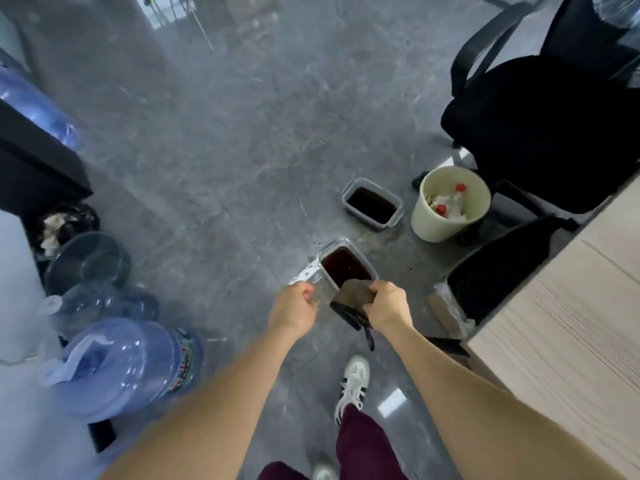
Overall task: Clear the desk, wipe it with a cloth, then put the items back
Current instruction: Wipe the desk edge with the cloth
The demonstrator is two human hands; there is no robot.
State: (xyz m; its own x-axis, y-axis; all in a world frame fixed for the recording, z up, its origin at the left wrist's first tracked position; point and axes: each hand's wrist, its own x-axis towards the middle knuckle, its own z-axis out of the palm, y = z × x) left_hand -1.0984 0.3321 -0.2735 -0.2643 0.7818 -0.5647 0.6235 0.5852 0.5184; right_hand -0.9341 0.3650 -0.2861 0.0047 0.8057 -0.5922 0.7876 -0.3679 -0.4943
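A clear plastic container (341, 263) with a dark inside is held above the grey floor. My left hand (294, 308) grips its near left edge. My right hand (389, 308) pinches a dark brownish cloth (353, 299) at the container's near right corner, with a black strip hanging down below it. A second clear container (372, 204) with a dark inside sits on the floor farther off. The light wood desk (568, 327) shows at the right edge.
A cream bin (450, 206) with trash stands by a black office chair (540, 126). A black bin (491, 271) sits beside the desk. Blue water jugs (117, 365) and a clear bowl (86, 261) lie at left. My shoe (355, 379) is below.
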